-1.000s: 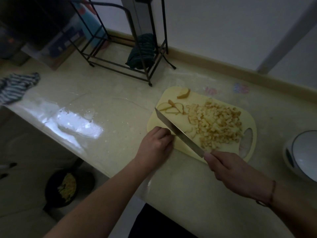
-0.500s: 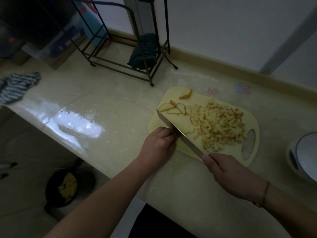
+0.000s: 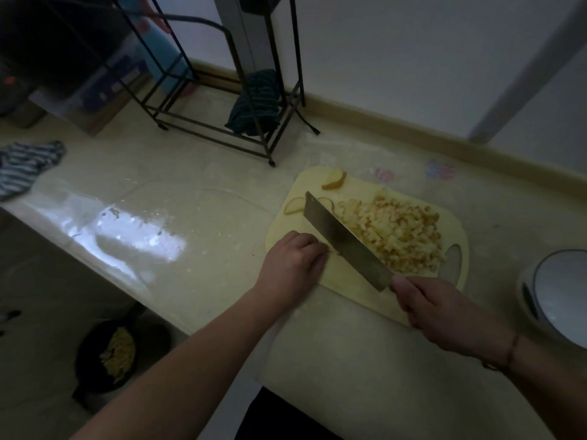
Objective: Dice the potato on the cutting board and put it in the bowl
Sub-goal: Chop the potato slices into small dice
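tilted flatter now, cleaver (image 3: 344, 241) in right hand (image 3: 435, 309), left hand (image 3: 293, 265) curled.

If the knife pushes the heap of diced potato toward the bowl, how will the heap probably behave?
The diced potato is a loose heap of many small cubes, so it will probably spread rather than slide as one body. The cubes look light, so the broad knife held by the right hand should move them easily. Some may spill off the cutting board before reaching the bowl.
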Demonstrator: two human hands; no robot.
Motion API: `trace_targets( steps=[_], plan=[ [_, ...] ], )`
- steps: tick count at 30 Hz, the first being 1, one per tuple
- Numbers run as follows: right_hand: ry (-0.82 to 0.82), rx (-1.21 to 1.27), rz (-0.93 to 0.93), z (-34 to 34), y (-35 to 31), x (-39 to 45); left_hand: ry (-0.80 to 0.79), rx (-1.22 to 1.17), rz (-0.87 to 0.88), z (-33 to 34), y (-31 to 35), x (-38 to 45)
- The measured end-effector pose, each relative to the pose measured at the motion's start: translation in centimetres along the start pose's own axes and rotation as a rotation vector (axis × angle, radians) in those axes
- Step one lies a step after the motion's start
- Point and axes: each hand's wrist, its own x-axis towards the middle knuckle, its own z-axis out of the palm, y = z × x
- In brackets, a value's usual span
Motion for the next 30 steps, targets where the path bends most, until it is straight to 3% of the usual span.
trace_targets(
  steps=[21, 24, 27, 30],
  plan=[
    [0.073, -0.126, -0.082, -1.1, 2.2, -2.2, 0.037, -0.121, -0.066, 2.7, 2.4, 1.8],
    [0.054, 0.035, -0.014, -1.7, 1.8, -2.7, 0.035, -0.135, -0.029, 2.6, 2.7, 2.6],
    [-0.007, 0.331, 0.161, -2.2, 1.0, -3.1, 0.041, -0.140, 0.109, 1.5, 1.7, 3.3],
    [-0.012, 0.466, 0.224, -2.5, 0.5, -3.5, 0.013, -0.047, 0.203, -0.7, -0.7, 6.0]
  ],
)
